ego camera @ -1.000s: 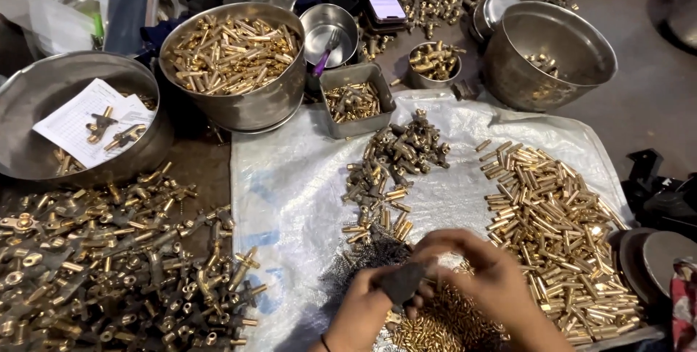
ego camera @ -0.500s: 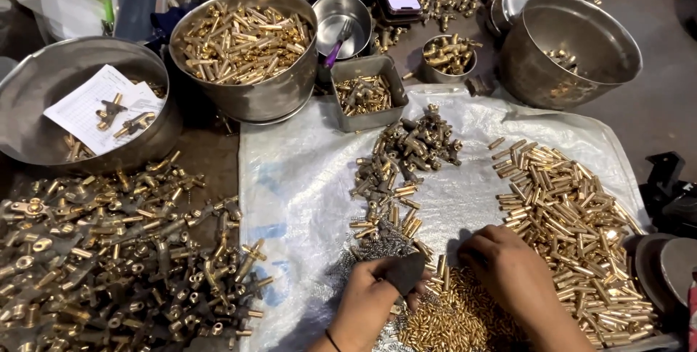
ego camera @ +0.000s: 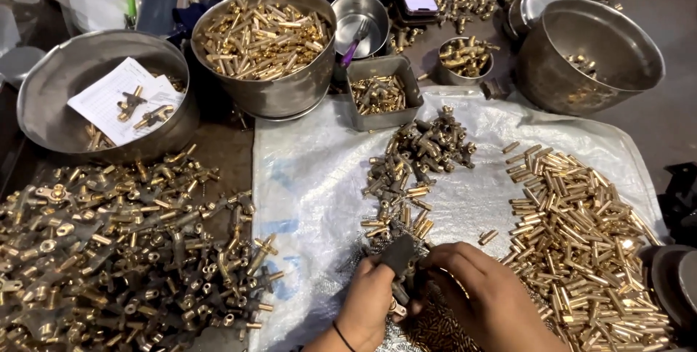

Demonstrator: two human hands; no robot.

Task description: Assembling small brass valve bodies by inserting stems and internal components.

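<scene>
Your left hand (ego camera: 367, 301) pinches a dark part (ego camera: 398, 254), fingers closed on it, at the sheet's (ego camera: 312, 178) near edge; its long axis tilts up and right. Your right hand (ego camera: 486, 297), fingers curled, touches it from the right; whether it grips I cannot tell
</scene>
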